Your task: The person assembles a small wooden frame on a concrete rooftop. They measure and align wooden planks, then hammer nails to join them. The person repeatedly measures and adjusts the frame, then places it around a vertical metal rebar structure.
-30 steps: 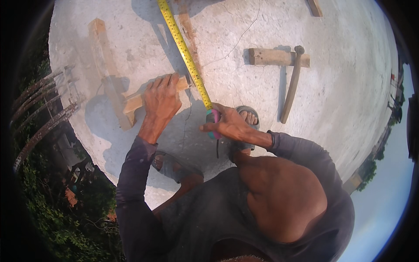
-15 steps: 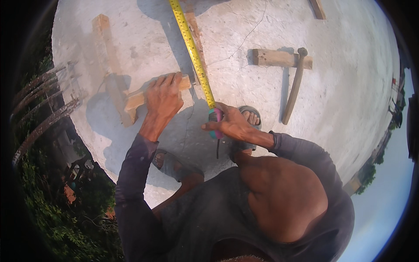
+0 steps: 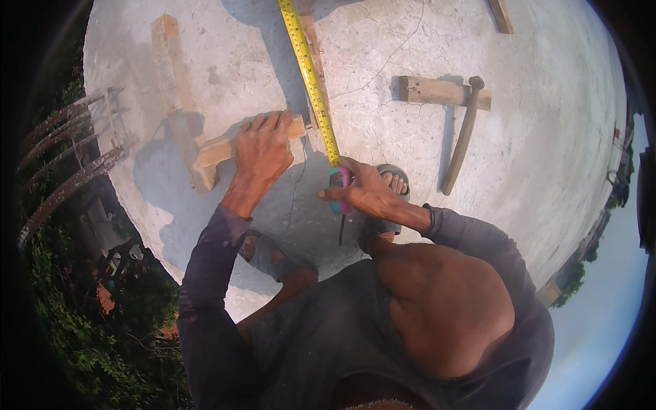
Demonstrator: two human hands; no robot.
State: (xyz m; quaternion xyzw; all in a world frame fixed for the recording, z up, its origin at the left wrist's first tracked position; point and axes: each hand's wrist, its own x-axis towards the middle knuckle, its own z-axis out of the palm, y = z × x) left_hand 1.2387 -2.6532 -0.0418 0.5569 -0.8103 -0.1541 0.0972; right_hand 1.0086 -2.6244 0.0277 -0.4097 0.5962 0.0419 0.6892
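Tape measure extended, right hand gripping, left hand flat

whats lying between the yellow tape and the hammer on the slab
In the head view the stretch between the yellow tape and the hammer is bare, cracked concrete. The nearest thing is a short wood block under the hammer's head.

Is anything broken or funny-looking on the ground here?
Yes, the concrete slab is cracked: thin lines run across it beside the yellow tape measure, and one runs down between the left hand and the right hand. The hammer leans on a wood block.
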